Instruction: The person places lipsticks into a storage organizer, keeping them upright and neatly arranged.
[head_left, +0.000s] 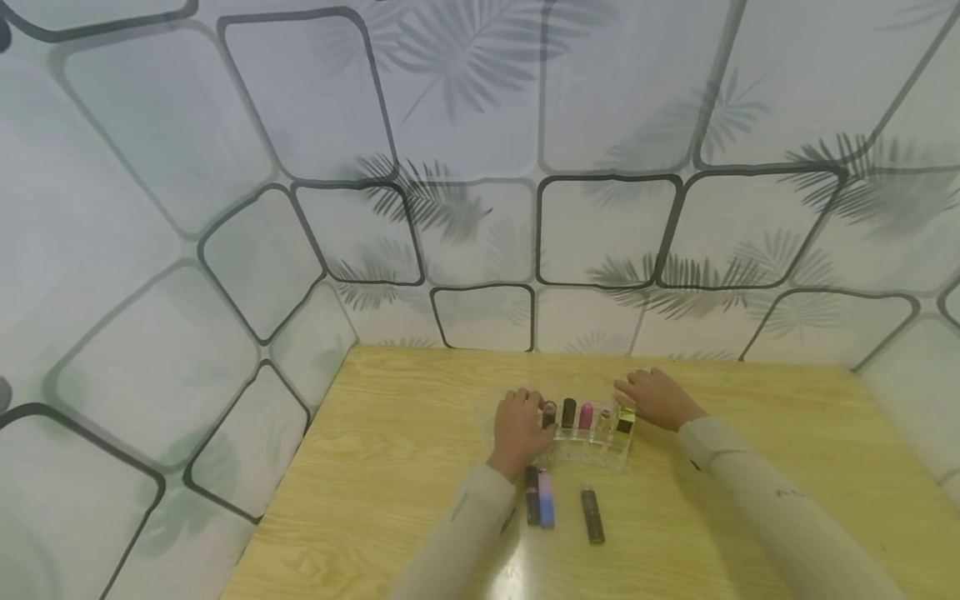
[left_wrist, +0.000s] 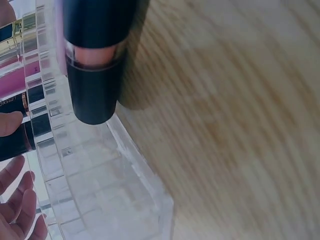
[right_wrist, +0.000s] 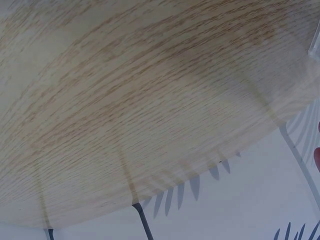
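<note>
A clear stepped lipstick organizer [head_left: 577,450] stands on the wooden table, with several lipsticks upright in its back row. My left hand [head_left: 517,429] is at its left end. There my thumb [left_wrist: 10,123] presses a dark lipstick [left_wrist: 15,142] in its slot, and the bent fingers [left_wrist: 22,210] curl round behind. My right hand [head_left: 660,398] grips the organizer's back right corner, beside a gold-and-black lipstick [head_left: 626,419]. A black lipstick [head_left: 569,412] and a pink one [head_left: 586,416] stand between the hands. Only slivers of the right fingers show in the right wrist view.
On the table in front of the organizer lie a dark lipstick [head_left: 532,496], a pink-to-blue lipstick [head_left: 547,498] beside it and another black lipstick [head_left: 592,514] farther right. A patterned wall [head_left: 480,250] rises behind the wooden table [head_left: 405,425].
</note>
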